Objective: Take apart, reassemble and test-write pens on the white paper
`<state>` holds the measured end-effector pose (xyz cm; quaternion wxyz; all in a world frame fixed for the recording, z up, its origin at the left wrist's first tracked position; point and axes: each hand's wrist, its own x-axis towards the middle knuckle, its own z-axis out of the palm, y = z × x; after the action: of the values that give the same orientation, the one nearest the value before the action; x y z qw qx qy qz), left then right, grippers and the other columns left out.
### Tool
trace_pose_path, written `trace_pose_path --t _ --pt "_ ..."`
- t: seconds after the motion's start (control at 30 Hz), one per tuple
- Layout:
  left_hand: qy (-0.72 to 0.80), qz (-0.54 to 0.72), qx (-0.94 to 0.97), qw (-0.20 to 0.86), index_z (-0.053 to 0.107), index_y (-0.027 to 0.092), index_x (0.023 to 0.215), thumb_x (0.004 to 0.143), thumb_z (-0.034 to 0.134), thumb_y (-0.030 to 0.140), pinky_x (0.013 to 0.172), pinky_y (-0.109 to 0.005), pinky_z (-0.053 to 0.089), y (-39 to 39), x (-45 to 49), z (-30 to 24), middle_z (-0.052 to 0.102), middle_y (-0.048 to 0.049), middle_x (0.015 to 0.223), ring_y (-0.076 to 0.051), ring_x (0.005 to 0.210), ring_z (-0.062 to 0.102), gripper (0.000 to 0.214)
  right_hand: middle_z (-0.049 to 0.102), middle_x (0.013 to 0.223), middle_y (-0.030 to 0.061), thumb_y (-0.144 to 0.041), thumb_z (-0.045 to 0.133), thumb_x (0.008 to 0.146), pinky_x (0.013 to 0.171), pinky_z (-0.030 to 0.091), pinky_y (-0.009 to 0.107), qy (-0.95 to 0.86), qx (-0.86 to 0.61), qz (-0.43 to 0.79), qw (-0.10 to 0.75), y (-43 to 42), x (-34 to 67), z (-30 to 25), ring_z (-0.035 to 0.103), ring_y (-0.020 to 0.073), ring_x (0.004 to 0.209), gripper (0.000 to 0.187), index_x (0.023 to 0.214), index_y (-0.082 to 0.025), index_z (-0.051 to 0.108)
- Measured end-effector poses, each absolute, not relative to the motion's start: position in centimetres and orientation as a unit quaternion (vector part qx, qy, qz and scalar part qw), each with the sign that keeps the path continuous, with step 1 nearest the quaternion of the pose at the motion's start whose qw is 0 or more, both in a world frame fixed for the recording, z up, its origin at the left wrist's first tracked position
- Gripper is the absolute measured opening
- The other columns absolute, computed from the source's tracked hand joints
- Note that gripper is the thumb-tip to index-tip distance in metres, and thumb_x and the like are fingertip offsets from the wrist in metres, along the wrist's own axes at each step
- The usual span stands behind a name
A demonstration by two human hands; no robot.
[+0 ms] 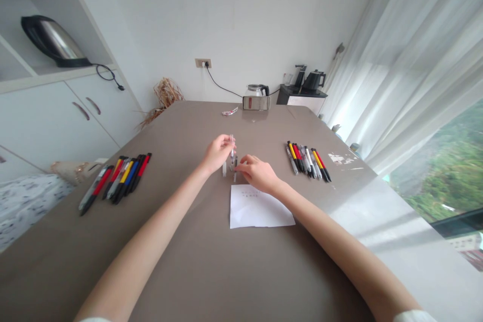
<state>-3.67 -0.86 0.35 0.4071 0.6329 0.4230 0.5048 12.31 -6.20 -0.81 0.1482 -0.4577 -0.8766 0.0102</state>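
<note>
In the middle of the table, my left hand [219, 152] is closed around a slim clear pen [232, 145], held nearly upright. My right hand [258, 172] is just to its right and a little nearer me, thumb and fingers pinched at a small clear and dark piece [236, 163] under the pen's lower end. Whether that piece is joined to the pen, I cannot tell. A short whitish strip [224, 169] lies on the table left of the fingertips. A white sheet of paper [256, 214] with faint writing lies below my right hand, partly covered by my wrist.
Several markers and pens lie in a group on the left [124, 178] and another group on the right [307, 161]. At the table's far edge are a box-like object [256, 103] with a glass pot behind it and a crumpled wrapper [230, 111]. A curtained window is on the right.
</note>
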Motion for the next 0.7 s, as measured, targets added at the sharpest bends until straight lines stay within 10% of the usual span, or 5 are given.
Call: trace_pose_path --t 0.5,0.7 --pt "0.442 0.458 0.651 0.413 0.051 0.015 0.089 0.073 0.05 0.028 0.063 -0.027 0.047 -1.0 -3.8 0.1 0.06 -0.0047 0.079 -0.01 0.062 0.058 0.02 0.052 0.095 0.0079 -0.039 0.034 0.082 0.064 0.041 0.028 -0.795 -0.603 -0.021 0.06 -6.1 12.0 -1.0 0.051 0.0193 0.088 0.029 0.095 -0.02 0.051" --pt "0.444 0.444 0.653 0.423 0.051 0.016 0.09 0.074 0.049 0.028 0.065 -0.027 0.046 -1.0 -3.8 -0.2 0.06 -0.0051 0.082 -0.011 0.066 0.06 0.021 0.056 0.092 0.0097 -0.02 0.036 0.08 0.062 0.042 0.028 -0.77 -0.637 -0.02 0.024 -5.5 12.9 -0.7 0.057 0.0193 0.081 0.022 0.09 -0.017 0.056"
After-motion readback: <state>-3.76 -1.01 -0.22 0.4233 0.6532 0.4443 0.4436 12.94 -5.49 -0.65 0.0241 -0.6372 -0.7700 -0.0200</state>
